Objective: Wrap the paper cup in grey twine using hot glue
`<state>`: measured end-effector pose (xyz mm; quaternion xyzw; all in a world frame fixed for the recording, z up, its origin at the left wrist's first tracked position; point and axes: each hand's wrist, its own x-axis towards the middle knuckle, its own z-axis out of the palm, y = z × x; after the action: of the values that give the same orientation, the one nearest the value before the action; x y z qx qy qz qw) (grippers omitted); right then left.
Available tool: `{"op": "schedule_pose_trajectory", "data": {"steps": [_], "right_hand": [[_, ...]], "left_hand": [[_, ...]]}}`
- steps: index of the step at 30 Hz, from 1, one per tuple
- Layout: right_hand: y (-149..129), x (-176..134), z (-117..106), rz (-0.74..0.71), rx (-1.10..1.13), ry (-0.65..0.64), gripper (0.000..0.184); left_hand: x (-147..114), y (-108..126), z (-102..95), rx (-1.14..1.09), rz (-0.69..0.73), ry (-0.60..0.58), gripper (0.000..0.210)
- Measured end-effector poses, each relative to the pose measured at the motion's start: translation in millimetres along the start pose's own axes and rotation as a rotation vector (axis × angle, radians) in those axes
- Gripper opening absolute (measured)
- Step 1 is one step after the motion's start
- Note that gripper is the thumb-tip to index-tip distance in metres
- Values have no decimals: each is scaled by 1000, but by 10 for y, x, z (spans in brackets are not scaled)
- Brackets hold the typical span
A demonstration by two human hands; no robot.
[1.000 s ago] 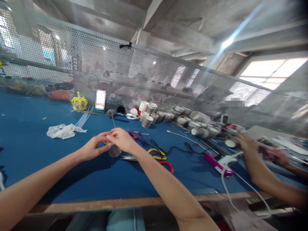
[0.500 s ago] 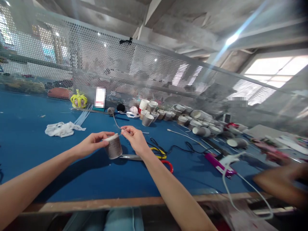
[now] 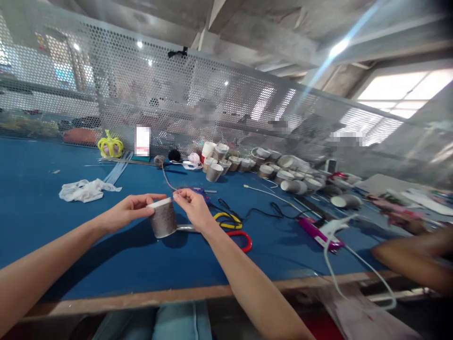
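My left hand [image 3: 136, 211] grips a small paper cup [image 3: 163, 221] by its white rim, just above the blue tabletop. Grey-brown yarn covers the cup's outside. Close to the rim's right side, my right hand [image 3: 189, 203] pinches a strand of the same yarn [image 3: 167, 178]. That strand runs back to a small yarn ball [image 3: 159, 161] lying farther off. Under my right wrist lie scissors with a red and a yellow handle loop [image 3: 244, 241]; part of them is hidden by my arm. Behind the right hand, a blue tool [image 3: 201, 192] shows in part.
Many wrapped cups [image 3: 283, 174] stand or lie along the perforated screen. To the right lies a purple glue gun [image 3: 320, 233] with cables. A co-worker's arm [image 3: 410, 255] rests at the far right. White cloth [image 3: 87, 190] and a yellow crown-shaped piece [image 3: 110, 145] are at left.
The cup now sits slightly lower and to the left in view, with its yarn side turned more towards me. My right hand still pinches the strand. The whole view has shifted a little.
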<state>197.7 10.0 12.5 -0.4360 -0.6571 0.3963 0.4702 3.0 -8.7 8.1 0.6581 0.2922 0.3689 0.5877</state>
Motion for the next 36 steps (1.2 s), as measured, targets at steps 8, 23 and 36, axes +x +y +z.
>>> {"op": "schedule_pose_trajectory", "data": {"steps": [8, 23, 36], "right_hand": [[-24, -25, 31, 76, 240, -52, 21], [3, -14, 22, 123, 391, -156, 25], [13, -14, 1, 21, 285, -159, 23]], "left_hand": [[-4, 48, 16, -138, 43, -63, 12], [-8, 9, -62, -184, 33, -98, 9], [-10, -4, -94, -157, -9, -72, 11]]}}
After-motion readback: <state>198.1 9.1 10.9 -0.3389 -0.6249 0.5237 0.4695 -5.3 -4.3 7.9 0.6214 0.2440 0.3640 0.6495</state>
